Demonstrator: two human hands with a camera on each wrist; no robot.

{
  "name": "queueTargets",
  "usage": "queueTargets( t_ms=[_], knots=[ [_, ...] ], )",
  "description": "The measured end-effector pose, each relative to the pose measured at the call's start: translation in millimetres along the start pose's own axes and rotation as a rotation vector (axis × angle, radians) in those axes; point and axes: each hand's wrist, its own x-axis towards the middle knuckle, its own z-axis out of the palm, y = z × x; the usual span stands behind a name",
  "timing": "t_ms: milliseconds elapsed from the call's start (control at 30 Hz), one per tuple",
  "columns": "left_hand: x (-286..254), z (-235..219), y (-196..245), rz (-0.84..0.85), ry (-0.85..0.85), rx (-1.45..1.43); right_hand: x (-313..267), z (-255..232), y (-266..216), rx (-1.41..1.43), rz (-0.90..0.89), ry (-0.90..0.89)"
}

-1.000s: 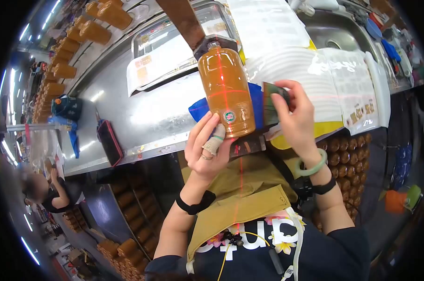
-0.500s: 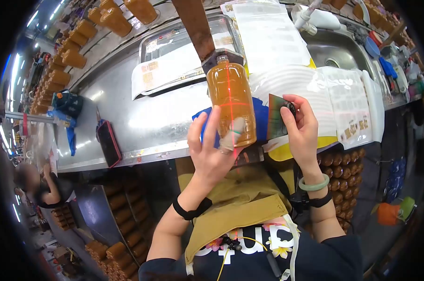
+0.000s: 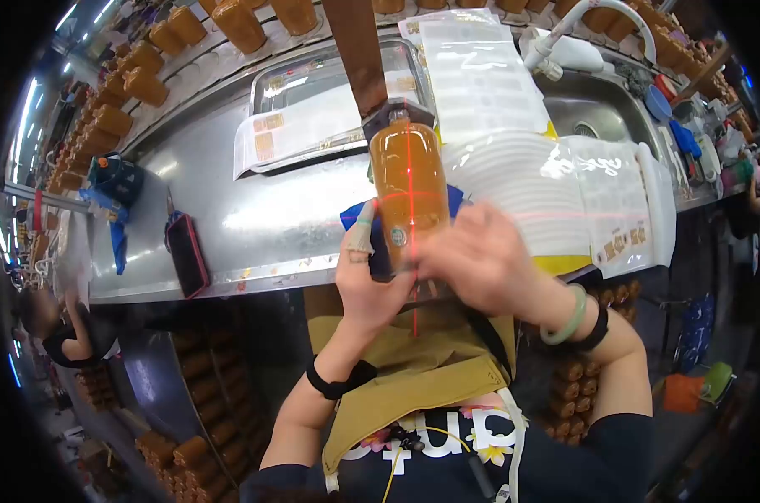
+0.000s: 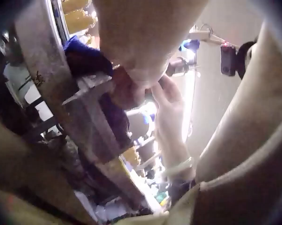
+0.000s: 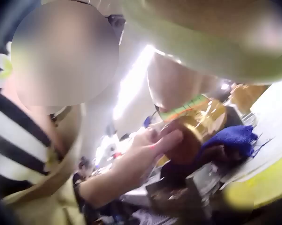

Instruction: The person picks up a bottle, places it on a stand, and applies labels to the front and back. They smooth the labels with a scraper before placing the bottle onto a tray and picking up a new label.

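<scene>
Where it held a label aside, right hand (image 3: 472, 256) now blurred across bottle (image 3: 409, 180), fingers' state unclear.

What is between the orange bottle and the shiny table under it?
In the head view a blue cloth lies between the orange bottle and the steel table. It peeks out on both sides of the bottle.

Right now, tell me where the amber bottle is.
In the head view the amber bottle lies centre, on the steel counter, its neck in a clamp, between the left hand and right hand.
</scene>
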Motion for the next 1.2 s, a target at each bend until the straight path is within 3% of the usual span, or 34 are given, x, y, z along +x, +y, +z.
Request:
queueTargets(
  t_ms=[33,100,167,233,300,367,433,500,567,633,700,733,767,867,900,967,1000,1033,1100,1200],
  knots=[
    [-3.0,-2.1,-1.2,-0.011,-0.015,-0.008,6.8,0.8,8.8,-0.041,0.098,-0.014],
    [-0.1,-3.7,1.6,-0.022,-0.019,-0.008,12.6,-1.0,38.2,-0.248,0.079,0.151],
    [-1.4,-7.0,0.3,0.013,-0.041,0.009,14.8,-5.6,33.1,-0.405,-0.044,0.174],
    [-0.3,-9.4,0.3,0.002,-0.054,-0.004,-5.2,13.4,7.9,-0.100,-0.144,0.050],
    [-1.0,-9.6,-3.3,-0.016,-0.079,-0.020,0.9,7.2,-4.0,-0.078,-0.172,-0.053],
    [-8.7,-8.0,-9.5,-0.128,-0.124,-0.046,13.9,7.1,17.5,-0.094,0.107,0.078],
    [-1.7,-9.9,2.6,-0.103,-0.130,-0.008,17.6,-4.6,48.9,-0.363,0.082,0.210],
    [5.7,-9.3,15.0,-0.037,-0.039,0.019,9.7,5.6,37.3,-0.305,-0.070,0.186],
    [4.2,-9.9,10.5,-0.053,-0.060,-0.014,-9.2,10.3,0.0,-0.061,-0.141,0.003],
    [2.5,-9.4,5.1,-0.078,-0.087,-0.049,-5.4,6.9,3.9,0.047,-0.088,-0.050],
    [1.5,-12.3,1.4,-0.061,-0.112,0.042,6.8,9.3,38.7,-0.059,0.176,0.198],
    [2.5,-13.4,2.1,-0.039,-0.120,0.045,10.5,1.1,47.4,-0.212,0.178,0.255],
    [3.7,-14.2,1.7,-0.035,-0.113,0.049,8.8,3.7,44.6,-0.210,0.170,0.258],
    [5.0,-17.5,0.5,-0.020,-0.146,0.069,-16.2,8.4,6.6,-0.029,-0.151,0.011],
    [6.0,-17.9,-0.6,-0.029,-0.161,0.058,-14.8,7.8,-0.8,0.107,-0.124,-0.024],
    [-0.7,-18.9,-0.4,-0.058,-0.190,0.048,0.4,10.1,22.4,0.075,0.115,0.067],
    [-1.1,-18.0,-2.2,-0.064,-0.203,0.045,1.1,13.8,44.3,0.049,0.150,0.189],
    [1.1,-16.9,-4.6,-0.061,-0.211,0.043,2.7,5.5,54.1,-0.150,0.174,0.228],
    [-2.1,-17.5,-7.6,-0.050,-0.210,0.038,-5.7,6.4,52.3,-0.343,0.010,0.230],
    [-2.1,-14.4,-7.5,-0.064,-0.210,0.060,-17.9,6.0,9.3,0.075,-0.210,-0.033]
  ],
)
